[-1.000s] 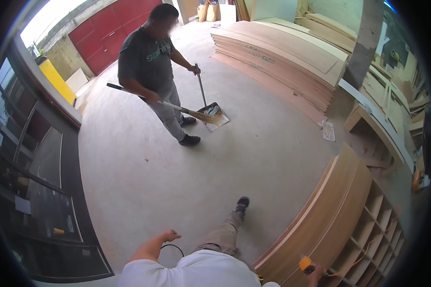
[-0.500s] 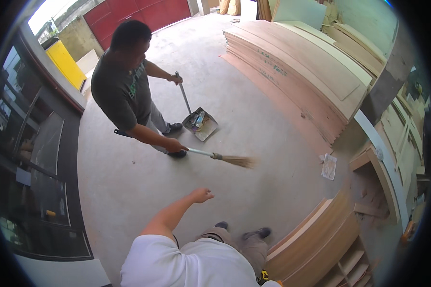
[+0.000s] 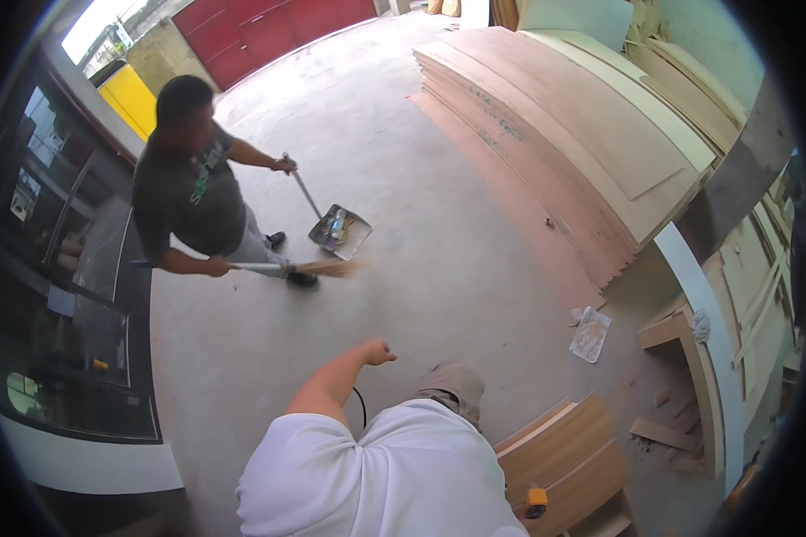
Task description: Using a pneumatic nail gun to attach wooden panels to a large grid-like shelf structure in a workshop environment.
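Note:
My left hand (image 3: pixel 378 352) is held out over the concrete floor, its fingers curled in, with nothing visible in them. A thin black cord (image 3: pixel 362 404) curves beside my forearm, near my waist. My right hand does not show clearly. An orange and black tape measure (image 3: pixel 535 503) shows beside my right side, in front of a wooden cabinet (image 3: pixel 569 456); what holds it is hidden. Ahead on the left, a co-worker (image 3: pixel 192 179) holds a straw broom (image 3: pixel 327 268) in one hand and a long-handled dustpan (image 3: pixel 354 242) with debris in the other.
A tall stack of plywood sheets (image 3: pixel 546 134) stands at the far right. A white tray (image 3: pixel 590 335) lies on the floor near it. Further right are a wooden frame (image 3: pixel 694 376) and scrap boards (image 3: pixel 663 433). Dark glazed doors (image 3: pixel 63 349) line the left; a red gate (image 3: pixel 269 40) stands behind.
The co-worker, broom and dustpan have shifted left in view, the broom's bristles now nearer the dustpan. My body leans further into view; my left fingers look more curled.

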`<state>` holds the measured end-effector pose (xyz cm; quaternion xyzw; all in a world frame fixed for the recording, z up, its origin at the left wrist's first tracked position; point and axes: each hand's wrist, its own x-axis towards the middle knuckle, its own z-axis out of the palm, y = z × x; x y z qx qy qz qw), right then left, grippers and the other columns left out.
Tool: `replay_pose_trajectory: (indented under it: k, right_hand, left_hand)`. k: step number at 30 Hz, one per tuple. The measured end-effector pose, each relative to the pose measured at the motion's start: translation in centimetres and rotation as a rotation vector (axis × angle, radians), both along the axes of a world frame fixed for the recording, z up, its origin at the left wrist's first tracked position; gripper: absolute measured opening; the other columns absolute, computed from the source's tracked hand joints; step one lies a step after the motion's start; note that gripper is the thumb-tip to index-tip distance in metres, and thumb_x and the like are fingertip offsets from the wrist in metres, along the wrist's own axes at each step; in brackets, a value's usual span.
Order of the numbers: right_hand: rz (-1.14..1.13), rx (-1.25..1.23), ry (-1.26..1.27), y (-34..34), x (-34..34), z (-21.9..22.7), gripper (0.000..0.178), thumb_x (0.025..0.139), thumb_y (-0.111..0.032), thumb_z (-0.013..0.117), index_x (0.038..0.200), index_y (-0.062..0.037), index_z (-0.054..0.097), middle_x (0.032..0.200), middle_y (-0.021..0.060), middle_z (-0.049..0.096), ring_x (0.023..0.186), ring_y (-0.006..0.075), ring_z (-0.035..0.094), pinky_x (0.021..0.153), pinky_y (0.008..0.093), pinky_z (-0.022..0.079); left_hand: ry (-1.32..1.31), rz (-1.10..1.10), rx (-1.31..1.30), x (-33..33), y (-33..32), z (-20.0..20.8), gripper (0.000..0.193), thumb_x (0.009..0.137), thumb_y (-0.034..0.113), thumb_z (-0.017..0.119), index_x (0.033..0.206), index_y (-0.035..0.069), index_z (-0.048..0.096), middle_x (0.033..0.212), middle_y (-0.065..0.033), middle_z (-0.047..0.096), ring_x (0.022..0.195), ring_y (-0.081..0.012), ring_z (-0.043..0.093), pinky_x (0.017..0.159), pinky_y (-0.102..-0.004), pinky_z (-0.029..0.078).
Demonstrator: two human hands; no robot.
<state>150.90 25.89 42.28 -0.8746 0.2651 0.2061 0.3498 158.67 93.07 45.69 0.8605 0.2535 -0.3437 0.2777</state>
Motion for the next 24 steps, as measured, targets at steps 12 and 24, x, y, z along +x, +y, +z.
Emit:
replay_pose_trajectory:
  k: [12,24]
  right_hand:
    - [-0.896,-0.387,-0.239,-8.0,21.5,2.4,0.047,0.084,-0.03,0.073,0.117,-0.0001,0.058,0.112,0.0204,0.066,0.11,0.0354,0.063,0.092,0.047,0.051]
    - [-1.961,0.048,-1.846,-6.9,28.2,14.3,0.02,0.094,-0.023,0.072,0.1,-0.0078,0.06,0.086,0.0024,0.062,0.081,0.0128,0.062,0.078,0.0328,0.054]
  left_hand:
    - [0.256,-0.135,-0.118,42.1,-7.0,-5.2,0.056,0.089,0.045,0.068,0.128,0.005,0.062,0.096,-0.0122,0.071,0.077,-0.0234,0.069,0.056,-0.0384,0.054]
    - [0.098,-1.516,-0.398,71.0,-57.2,-2.6,0.053,0.094,0.032,0.071,0.13,-0.004,0.058,0.096,-0.0138,0.07,0.077,-0.0167,0.063,0.066,-0.0304,0.053]
